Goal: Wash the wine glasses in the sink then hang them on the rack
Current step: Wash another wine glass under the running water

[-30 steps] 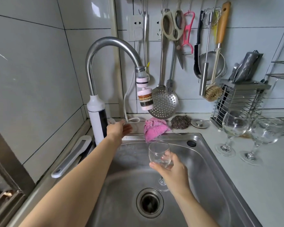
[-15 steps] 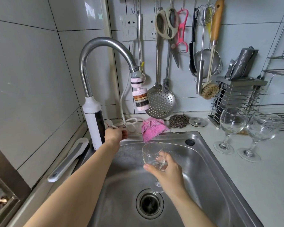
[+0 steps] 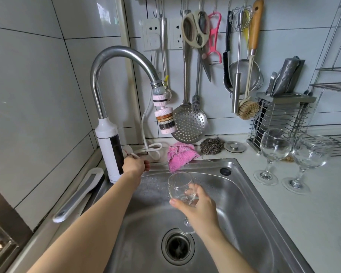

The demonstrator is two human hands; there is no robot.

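Our right hand grips the bowl of a wine glass, thumb and fingers curled round it. It holds the glass upright over the sink, above the drain and below, slightly in front of, the faucet filter. Our left hand curls round the small white lever at the faucet base; we see no water running. If the lever opens hard, we judge the jet could splash out or jolt the glass loose onto steel, and raising it carelessly could knock its rim on the filter. Two more wine glasses stand close together on the counter just right of the sink, in front of the wire rack; a swinging arm might topple them. A pink cloth drapes over the sink's back rim, a steel scourer beside it.
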